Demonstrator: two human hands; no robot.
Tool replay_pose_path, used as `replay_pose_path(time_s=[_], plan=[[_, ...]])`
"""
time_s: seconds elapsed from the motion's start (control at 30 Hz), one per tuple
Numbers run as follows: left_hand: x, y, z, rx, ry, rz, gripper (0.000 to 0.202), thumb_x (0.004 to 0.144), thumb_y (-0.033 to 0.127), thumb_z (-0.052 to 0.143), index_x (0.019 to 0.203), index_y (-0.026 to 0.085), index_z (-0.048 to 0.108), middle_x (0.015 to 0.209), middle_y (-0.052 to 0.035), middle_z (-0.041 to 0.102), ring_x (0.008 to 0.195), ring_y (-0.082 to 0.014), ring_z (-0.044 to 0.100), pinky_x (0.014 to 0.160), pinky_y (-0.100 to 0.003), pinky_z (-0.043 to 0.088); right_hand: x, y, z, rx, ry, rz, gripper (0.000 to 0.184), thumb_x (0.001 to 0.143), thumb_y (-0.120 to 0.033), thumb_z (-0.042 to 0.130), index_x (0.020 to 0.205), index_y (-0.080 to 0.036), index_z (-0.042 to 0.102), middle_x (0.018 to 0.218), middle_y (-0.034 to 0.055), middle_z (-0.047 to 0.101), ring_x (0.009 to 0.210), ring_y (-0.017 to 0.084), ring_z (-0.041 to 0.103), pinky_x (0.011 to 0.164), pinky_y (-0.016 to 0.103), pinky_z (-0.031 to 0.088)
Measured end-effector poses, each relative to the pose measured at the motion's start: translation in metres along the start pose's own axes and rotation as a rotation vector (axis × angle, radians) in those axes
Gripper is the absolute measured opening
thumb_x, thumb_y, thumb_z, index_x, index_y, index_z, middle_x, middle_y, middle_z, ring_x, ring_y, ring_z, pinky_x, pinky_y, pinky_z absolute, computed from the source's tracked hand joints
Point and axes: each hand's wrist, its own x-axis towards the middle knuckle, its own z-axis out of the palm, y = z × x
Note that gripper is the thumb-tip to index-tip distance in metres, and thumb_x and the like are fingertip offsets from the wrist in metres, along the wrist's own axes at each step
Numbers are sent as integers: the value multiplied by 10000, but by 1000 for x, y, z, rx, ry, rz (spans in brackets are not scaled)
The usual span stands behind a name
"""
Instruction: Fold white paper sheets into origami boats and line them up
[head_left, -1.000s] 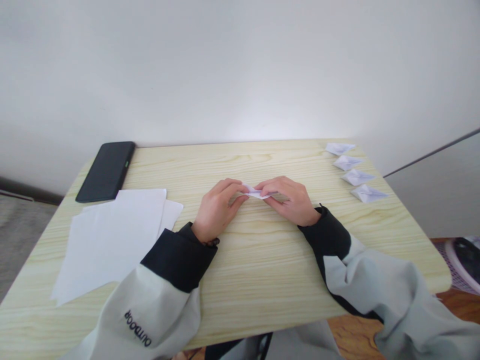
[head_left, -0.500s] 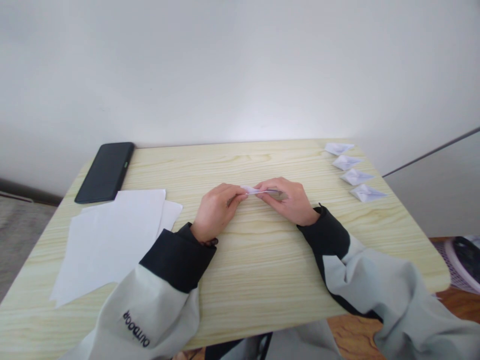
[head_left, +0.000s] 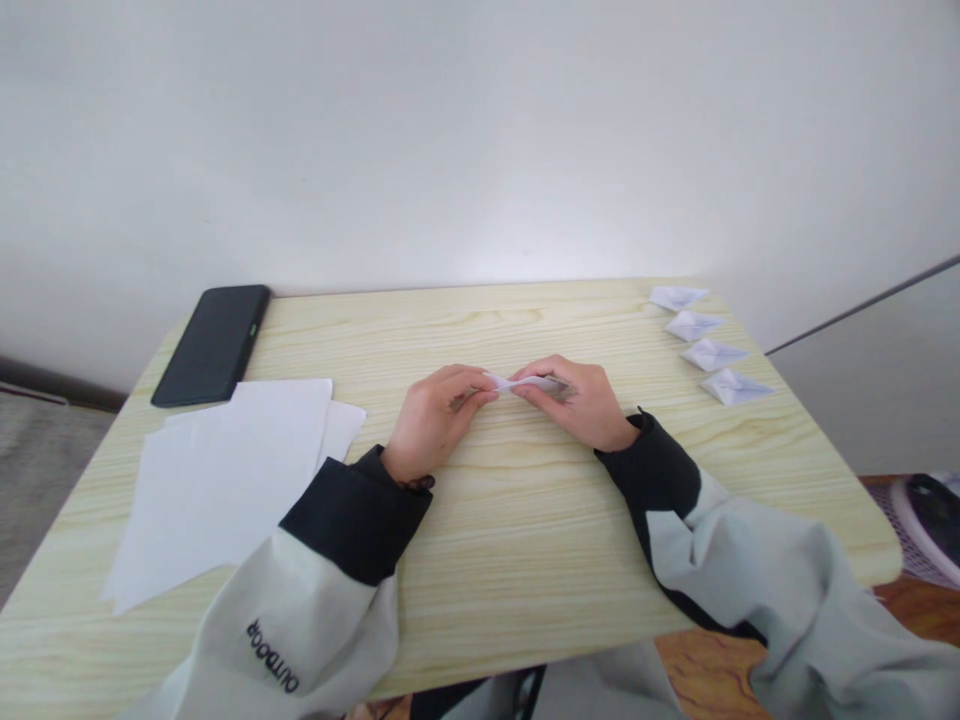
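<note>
Pinching the left end of a small folded paper, the fingers of the left hand close against the thumb. The fingers of the right hand pinch the same piece nearer its middle; a pale flap shows inside the curve of that hand. The folded paper is to the right of the stack of white sheets, over the tabletop; contact with the surface cannot be determined. The stack is unevenly fanned, and the left sleeve covers its near right corner. Just beyond the stack, at its far left corner, lies a flat black device. Well to the right of the stack, four folded paper pieces form a slanting row near the tabletop's right edge. Farther right from the stack, below tabletop level, stands a light purple basket. Beyond the stack rises a pale wall.
</note>
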Motion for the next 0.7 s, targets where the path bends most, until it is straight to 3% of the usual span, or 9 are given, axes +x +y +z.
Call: replay_pose_path(time_s=[0.33, 0.5, 0.7], plan=[[-2, -2, 2, 151, -2, 34, 171, 839, 291, 608, 973, 192, 644, 1055, -73, 665, 1012, -209, 617, 877, -347, 500, 0, 1, 1, 16, 24, -21, 85, 841, -281, 626, 855, -203, 655, 862, 9, 733, 785, 138, 683, 721, 236, 515], [-2, -1, 2, 134, -12, 8, 65, 838, 234, 597, 856, 196, 646, 962, -47, 653, 932, -183, 623, 830, -305, 497, -1, 2, 1, 12, -36, -61, 84, 857, -284, 606, 878, -219, 655, 883, 11, 736, 813, 146, 686, 753, 261, 520], [1, 2, 0, 19, -26, -14, 96, 836, 237, 601, 885, 203, 677, 935, -37, 662, 881, -155, 621, 787, -265, 490, -2, 2, 0, 5, -49, -70, 86, 866, -278, 592, 885, -216, 649, 900, 14, 735, 827, 146, 680, 775, 269, 514]])
